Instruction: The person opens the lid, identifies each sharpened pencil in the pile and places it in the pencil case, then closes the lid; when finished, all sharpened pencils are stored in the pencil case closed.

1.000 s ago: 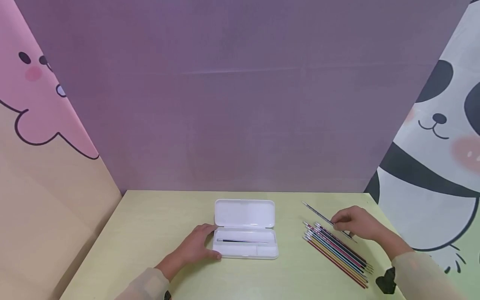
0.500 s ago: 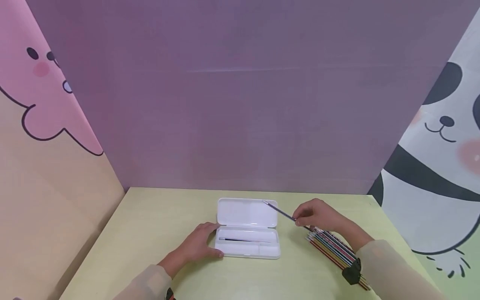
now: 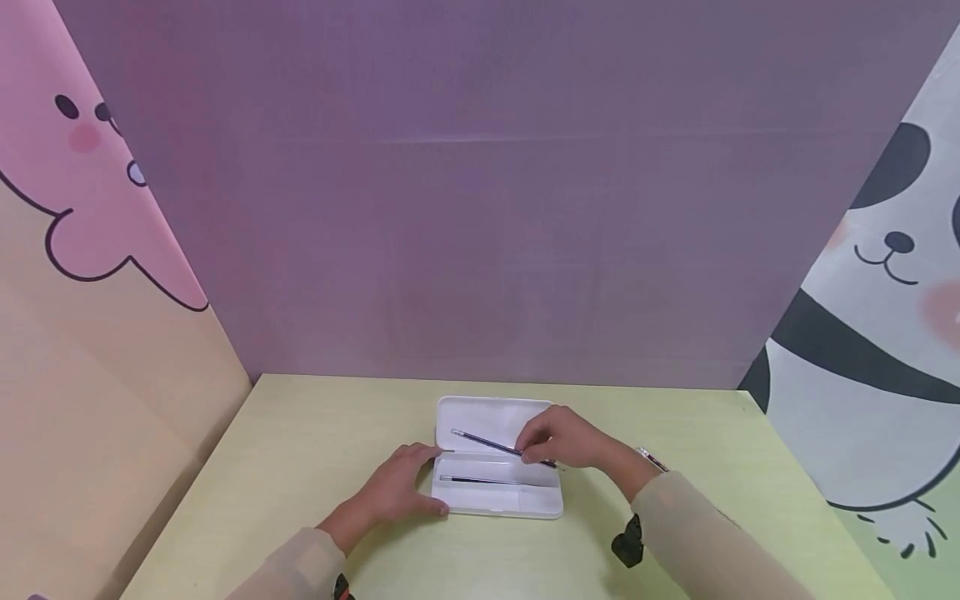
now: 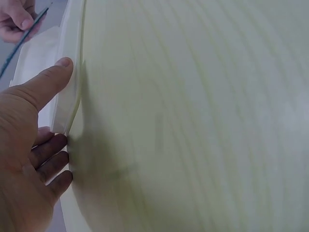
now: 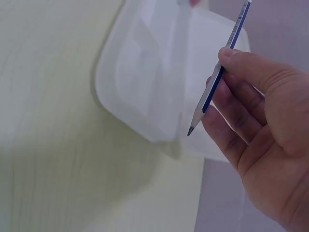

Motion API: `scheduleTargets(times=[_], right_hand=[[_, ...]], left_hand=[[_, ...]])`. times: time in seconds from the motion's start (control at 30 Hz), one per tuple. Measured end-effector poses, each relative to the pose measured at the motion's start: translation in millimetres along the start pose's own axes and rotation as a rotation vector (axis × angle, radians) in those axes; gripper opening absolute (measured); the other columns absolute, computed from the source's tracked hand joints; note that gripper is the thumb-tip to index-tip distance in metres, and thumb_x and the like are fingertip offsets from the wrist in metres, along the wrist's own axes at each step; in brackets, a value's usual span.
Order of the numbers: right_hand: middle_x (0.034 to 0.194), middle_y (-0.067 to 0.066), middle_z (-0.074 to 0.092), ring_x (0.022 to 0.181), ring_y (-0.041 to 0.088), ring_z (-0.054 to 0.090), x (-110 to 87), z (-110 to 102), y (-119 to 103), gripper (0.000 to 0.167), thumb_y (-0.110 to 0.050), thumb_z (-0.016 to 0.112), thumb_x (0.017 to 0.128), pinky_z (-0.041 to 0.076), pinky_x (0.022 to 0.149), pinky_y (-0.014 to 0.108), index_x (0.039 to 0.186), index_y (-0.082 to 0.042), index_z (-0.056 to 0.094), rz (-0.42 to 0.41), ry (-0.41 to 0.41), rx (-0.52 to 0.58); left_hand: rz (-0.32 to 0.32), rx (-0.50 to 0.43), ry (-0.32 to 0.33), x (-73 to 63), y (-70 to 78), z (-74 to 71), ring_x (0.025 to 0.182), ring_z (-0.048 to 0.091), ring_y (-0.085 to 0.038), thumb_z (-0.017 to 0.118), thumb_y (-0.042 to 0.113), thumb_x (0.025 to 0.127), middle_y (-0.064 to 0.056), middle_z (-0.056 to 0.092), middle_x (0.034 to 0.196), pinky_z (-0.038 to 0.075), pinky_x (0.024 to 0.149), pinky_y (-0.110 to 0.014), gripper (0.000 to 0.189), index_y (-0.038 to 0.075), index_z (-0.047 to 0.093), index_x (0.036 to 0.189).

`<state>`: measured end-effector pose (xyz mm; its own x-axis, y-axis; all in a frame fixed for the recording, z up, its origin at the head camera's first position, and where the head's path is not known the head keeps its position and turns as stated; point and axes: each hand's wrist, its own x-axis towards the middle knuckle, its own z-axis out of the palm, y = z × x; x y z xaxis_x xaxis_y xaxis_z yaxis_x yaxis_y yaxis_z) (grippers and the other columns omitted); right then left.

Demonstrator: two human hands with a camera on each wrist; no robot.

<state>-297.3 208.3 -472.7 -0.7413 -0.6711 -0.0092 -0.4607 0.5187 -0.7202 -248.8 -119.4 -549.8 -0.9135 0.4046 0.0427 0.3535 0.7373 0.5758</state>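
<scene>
Leftmost, tabletop (image 3: pixel 300 433): one; spreading from left hand (image 3: pixel 401 487) out to left edge (image 3: pixel 199 479), with room for moving that way.
Left hand: one; clasping the left end of white case (image 3: pixel 543 500), thumb at near edge, fingers round the far corner.
White case: one; right of left hand's grip, opened, lid (image 3: pixel 472 412) on far side, tray (image 3: pixel 480 499) on near side; long axis left to right.
Lying pencil (image 3: pixel 480 481): one; inside tray, nearer than right hand's (image 3: pixel 562 437) pinch; pale end left, long axis nearly left to right.
Held pencil (image 5: pixel 209 92): one; over the case, in right hand's pinch; long axis slanting, sharpened tip right and slightly near, other end left and far.
Right hand: one; pinching held pencil between thumb and fingers.
Pencil ends (image 3: pixel 652 459): count not tellable; right of right hand's grip, peeking past sleeve (image 3: pixel 697 525), mostly hidden.
Right edge (image 3: pixel 795 468): well right of the grip.
</scene>
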Motion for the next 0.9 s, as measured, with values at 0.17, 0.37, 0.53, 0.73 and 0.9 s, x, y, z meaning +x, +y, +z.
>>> scheduleTargets(times=[0.17, 0.37, 0.53, 0.73, 0.9], right_hand=[[0.085, 0.001, 0.076, 0.076, 0.005, 0.063, 8.4, 14.1, -2.3, 0.009, -0.002, 0.078, 0.087, 0.056, 0.072, 0.021, 0.094, -0.007, 0.081, -0.016, -0.022, -0.01], [0.082, -0.004, 0.075, 0.075, 0.004, 0.062, 13.3, 24.1, 1.8, 0.011, -0.001, 0.078, 0.086, 0.055, 0.072, 0.022, 0.09, -0.01, 0.081, 0.021, -0.026, -0.101], [0.08, -0.011, 0.074, 0.075, 0.003, 0.061, 15.8, 33.1, 3.5, 0.011, -0.006, 0.081, 0.086, 0.054, 0.074, 0.024, 0.087, -0.017, 0.082, 0.07, -0.018, -0.209], [0.078, -0.011, 0.075, 0.074, 0.002, 0.061, 16.4, 40.4, -0.3, 0.012, -0.007, 0.084, 0.082, 0.053, 0.073, 0.025, 0.084, -0.018, 0.082, 0.101, -0.015, -0.293], [0.078, -0.008, 0.075, 0.074, 0.005, 0.061, 15.8, 43.4, -4.9, 0.012, -0.005, 0.084, 0.082, 0.054, 0.072, 0.028, 0.084, -0.017, 0.083, 0.133, -0.02, -0.291]], left_hand=[[-0.006, -0.014, -0.001, -2.5, 0.1, 0.2, 0.138, 0.049, -0.034, 0.09, 0.049, 0.071, -0.011, 0.057, 0.145, 0.041, 0.116, -0.055, 0.095, 0.008, 0.052, 0.148], [-0.008, -0.007, -0.008, -2.8, 1.2, -0.8, 0.138, 0.049, -0.035, 0.089, 0.05, 0.072, -0.011, 0.057, 0.145, 0.042, 0.116, -0.055, 0.096, 0.008, 0.051, 0.15], [-0.005, 0.041, -0.021, -1.3, 4.1, -4.9, 0.135, 0.052, -0.032, 0.088, 0.05, 0.073, -0.01, 0.059, 0.142, 0.045, 0.114, -0.053, 0.094, 0.009, 0.052, 0.149], [0.0, 0.034, -0.022, -2.1, 7.6, -7.4, 0.133, 0.054, -0.034, 0.091, 0.047, 0.071, -0.013, 0.06, 0.14, 0.045, 0.113, -0.055, 0.094, 0.005, 0.054, 0.146], [-0.005, 0.037, -0.019, -2.3, 8.9, -6.7, 0.133, 0.054, -0.034, 0.091, 0.046, 0.071, -0.013, 0.06, 0.14, 0.045, 0.113, -0.054, 0.093, 0.006, 0.054, 0.146]])
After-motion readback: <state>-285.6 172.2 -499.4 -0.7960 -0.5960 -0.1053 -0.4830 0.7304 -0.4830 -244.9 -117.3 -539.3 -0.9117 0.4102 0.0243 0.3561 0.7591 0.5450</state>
